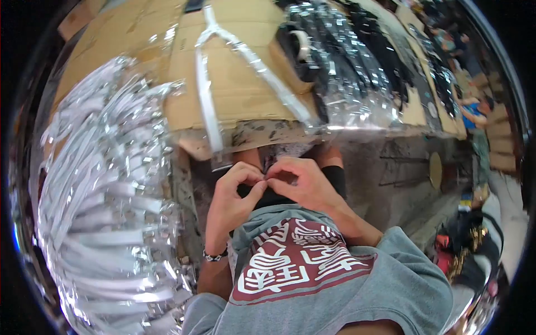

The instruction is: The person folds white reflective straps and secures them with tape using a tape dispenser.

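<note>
My left hand (237,192) and my right hand (304,181) meet above my lap, just off the table's front edge. Thumb and forefinger of each are pinched together, tips touching or nearly so. What lies between them, if anything, is too small to make out. Just beyond, a pair of white Y-shaped suspenders (206,95) lies on the cardboard-covered table (245,89). One strap end hangs over the edge close to my left hand, with a dark piece at its tip; the other reaches the edge farther right.
White straps in clear plastic (106,184) are heaped along the left. Black straps in shiny plastic (357,56) cover the far right, beside a black object like a tape dispenser (301,50). A round-topped stool (435,170) stands right; a person in blue (473,114) is farther off.
</note>
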Available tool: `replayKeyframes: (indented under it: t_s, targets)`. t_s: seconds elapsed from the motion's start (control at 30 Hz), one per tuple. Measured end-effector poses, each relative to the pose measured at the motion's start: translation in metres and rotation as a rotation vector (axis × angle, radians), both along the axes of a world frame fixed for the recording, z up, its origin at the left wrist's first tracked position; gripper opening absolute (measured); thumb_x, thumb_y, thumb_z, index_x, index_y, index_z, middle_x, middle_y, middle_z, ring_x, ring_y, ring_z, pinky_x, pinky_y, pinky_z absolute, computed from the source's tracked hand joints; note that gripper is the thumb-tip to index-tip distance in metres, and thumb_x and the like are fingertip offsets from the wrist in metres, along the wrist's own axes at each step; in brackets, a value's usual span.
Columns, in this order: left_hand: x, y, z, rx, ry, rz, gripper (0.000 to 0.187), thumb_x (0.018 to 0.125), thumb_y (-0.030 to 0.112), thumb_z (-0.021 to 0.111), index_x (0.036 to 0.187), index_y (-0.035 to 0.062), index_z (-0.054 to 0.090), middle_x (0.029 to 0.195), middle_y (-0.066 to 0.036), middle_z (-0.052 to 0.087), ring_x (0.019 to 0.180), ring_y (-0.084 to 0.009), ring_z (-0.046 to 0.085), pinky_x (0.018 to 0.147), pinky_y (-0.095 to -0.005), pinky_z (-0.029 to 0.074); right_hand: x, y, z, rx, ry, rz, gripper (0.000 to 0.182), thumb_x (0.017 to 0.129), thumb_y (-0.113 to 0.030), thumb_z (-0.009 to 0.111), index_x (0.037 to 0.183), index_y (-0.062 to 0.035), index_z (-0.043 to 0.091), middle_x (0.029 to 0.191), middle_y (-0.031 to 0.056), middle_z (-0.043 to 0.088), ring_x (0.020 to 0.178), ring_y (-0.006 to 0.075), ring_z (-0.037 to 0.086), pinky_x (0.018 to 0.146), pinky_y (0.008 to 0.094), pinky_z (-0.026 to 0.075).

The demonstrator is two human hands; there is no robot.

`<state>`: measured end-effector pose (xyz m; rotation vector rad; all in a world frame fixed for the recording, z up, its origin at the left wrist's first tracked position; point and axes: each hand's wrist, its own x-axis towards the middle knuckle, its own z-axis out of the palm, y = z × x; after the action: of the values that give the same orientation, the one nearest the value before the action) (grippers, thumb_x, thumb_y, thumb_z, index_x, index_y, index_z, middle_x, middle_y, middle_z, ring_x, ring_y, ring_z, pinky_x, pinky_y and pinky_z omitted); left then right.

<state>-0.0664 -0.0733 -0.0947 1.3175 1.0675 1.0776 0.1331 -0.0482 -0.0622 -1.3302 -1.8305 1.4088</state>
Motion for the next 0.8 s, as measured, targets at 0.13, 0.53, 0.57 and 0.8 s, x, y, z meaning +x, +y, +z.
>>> replayKeyframes:
  t_s: [0.13,0.53,0.57,0.8]
  targets:
    - [-0.003,0.003,-0.003,-0.017,-0.045,-0.068,0.006,0.086,-0.004,0.068,0.09,-0.0048,0.064,0.096,-0.009,0.064,0.088,-0.0141,0.062,0.079,-0.0259,0.049,-0.002,-0.009,0.003,0.016,0.089,-0.061,0.017,0.089,-0.009,0.071,0.103,0.0003,0.069,0.093,0.0077,0.069,0.083,0.0139,0.065,0.073,0.0279,0.052]
    - [-0.01,0.013,0.001,-0.131,-0.101,-0.158,0.006,0.089,0.0,0.067,0.09,-0.0038,0.063,0.098,-0.007,0.064,0.093,-0.0144,0.06,0.089,-0.0278,0.047,-0.002,-0.018,-0.012,-0.025,0.188,-0.081,0.017,0.089,-0.012,0.071,0.1,0.0015,0.069,0.087,0.0054,0.067,0.079,0.0112,0.061,0.071,0.0274,0.05]
    - [-0.012,0.014,0.0,-0.153,-0.095,-0.157,0.006,0.089,0.0,0.067,0.09,-0.0037,0.063,0.097,-0.007,0.064,0.093,-0.0141,0.06,0.089,-0.0276,0.047,-0.003,-0.016,-0.013,-0.009,0.187,-0.08,0.018,0.089,-0.014,0.071,0.098,0.0016,0.069,0.085,0.0056,0.067,0.078,0.0117,0.061,0.07,0.0279,0.05]
    - [-0.013,0.02,-0.009,-0.214,-0.098,-0.064,0.004,0.091,0.002,0.066,0.09,-0.0013,0.065,0.09,0.0,0.063,0.083,-0.0084,0.055,0.077,-0.0227,0.043,-0.004,0.013,-0.028,-0.067,0.199,0.016,0.018,0.089,-0.014,0.071,0.098,0.0017,0.069,0.085,0.0073,0.068,0.078,0.0122,0.062,0.07,0.0288,0.051]
